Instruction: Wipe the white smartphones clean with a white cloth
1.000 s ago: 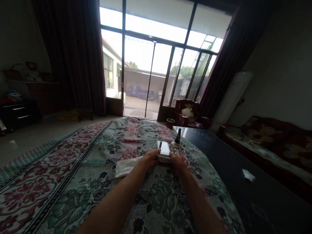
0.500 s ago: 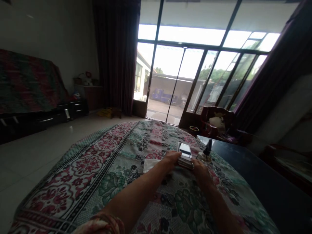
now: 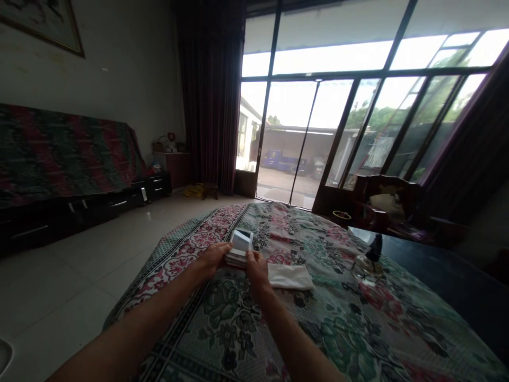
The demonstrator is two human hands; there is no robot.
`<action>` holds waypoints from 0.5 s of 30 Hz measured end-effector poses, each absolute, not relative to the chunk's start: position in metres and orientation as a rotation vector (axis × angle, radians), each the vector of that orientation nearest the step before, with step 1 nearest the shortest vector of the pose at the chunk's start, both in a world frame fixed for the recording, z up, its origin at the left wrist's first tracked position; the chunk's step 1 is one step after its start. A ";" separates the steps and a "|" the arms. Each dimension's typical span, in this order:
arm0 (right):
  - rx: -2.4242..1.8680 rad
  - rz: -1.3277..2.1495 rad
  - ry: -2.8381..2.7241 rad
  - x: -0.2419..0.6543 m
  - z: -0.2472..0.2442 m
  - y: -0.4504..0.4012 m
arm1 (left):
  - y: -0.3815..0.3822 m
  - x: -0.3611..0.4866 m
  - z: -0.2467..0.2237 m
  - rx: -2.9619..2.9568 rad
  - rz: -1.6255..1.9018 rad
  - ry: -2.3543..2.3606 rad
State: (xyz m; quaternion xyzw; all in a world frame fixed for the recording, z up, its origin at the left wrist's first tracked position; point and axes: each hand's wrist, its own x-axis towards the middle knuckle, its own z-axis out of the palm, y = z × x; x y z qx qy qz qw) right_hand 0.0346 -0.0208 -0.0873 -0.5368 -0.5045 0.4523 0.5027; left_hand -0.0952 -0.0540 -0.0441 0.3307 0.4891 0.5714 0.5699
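Note:
Between my hands is a small stack of flat rectangular pieces (image 3: 240, 242) with a glossy, mirror-like top; its exact kind I cannot make out. My left hand (image 3: 217, 257) grips its left side, and my right hand (image 3: 257, 265) grips its right side, both with fingers closed. The stack is low over the flowered tablecloth (image 3: 222, 300); whether it touches the cloth I cannot tell. Just right of my right hand lies a folded white cloth (image 3: 290, 277). Farther right stands a clear glass bottle with a dark top (image 3: 368, 265).
A dark glossy table (image 3: 433, 281) adjoins on the right, with a wooden chair (image 3: 387, 199) behind it. At the left, a black cabinet (image 3: 99, 204) stands under a red and green cover (image 3: 67, 154). Glass doors (image 3: 294, 143) are ahead.
Both hands have carried the stack leftward, from beside the glass bottle, past the white cloth to its left side. The camera view has turned a little left.

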 end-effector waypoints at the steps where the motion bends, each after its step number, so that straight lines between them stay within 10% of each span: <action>1: -1.292 1.096 -1.253 0.019 -0.091 -0.024 | -0.059 -0.110 -0.048 0.762 1.352 1.168; 15: -1.414 0.921 -1.532 -0.055 -0.100 -0.048 | -0.058 -0.217 -0.075 0.975 1.133 1.121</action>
